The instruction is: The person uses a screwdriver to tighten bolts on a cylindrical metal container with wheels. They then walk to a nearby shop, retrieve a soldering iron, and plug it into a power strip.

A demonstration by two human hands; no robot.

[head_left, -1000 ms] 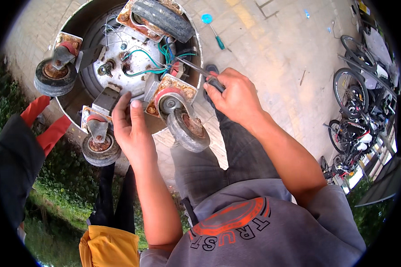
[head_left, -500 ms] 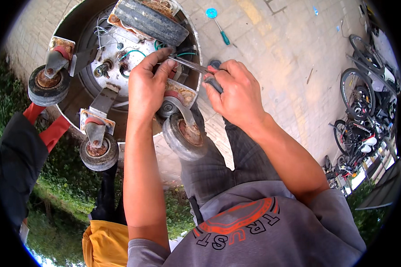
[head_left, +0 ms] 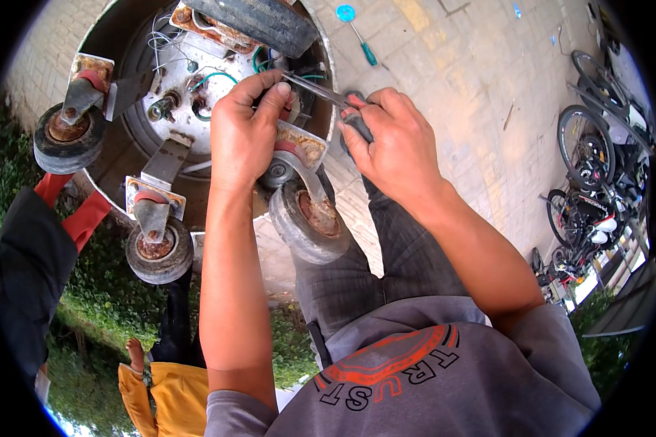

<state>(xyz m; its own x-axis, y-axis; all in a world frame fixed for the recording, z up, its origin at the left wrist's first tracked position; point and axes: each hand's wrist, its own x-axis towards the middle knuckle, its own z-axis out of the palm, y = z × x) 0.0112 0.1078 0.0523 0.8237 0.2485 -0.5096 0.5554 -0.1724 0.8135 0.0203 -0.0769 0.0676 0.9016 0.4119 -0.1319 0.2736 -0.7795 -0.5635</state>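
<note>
A round metal housing (head_left: 102, 186) holds rusty caster wheels on plates, with one wheel (head_left: 310, 218) below my hands. Its pale inner plate (head_left: 178, 109) carries green wires (head_left: 219, 79) and white ones. My left hand (head_left: 244, 127) is closed near the top right of the housing, thumb and fingertips together at the tool's tip; whatever they pinch is too small to make out. My right hand (head_left: 393, 142) grips a long, thin metal tool (head_left: 317, 89) with grey and red handles, which points up-left to my left fingertips.
A green-handled screwdriver (head_left: 364, 47) and a round blue item (head_left: 345, 13) lie on the paving. Bicycles (head_left: 583, 153) crowd the right. At left are people in dark clothing with red (head_left: 80, 226) and a yellow top (head_left: 178, 400), beside greenery (head_left: 102, 306).
My left hand has moved up and right from beside the lower casters to the tool's tip and closed. My right hand still holds the tool. A co-worker's hand now shows at lower left.
</note>
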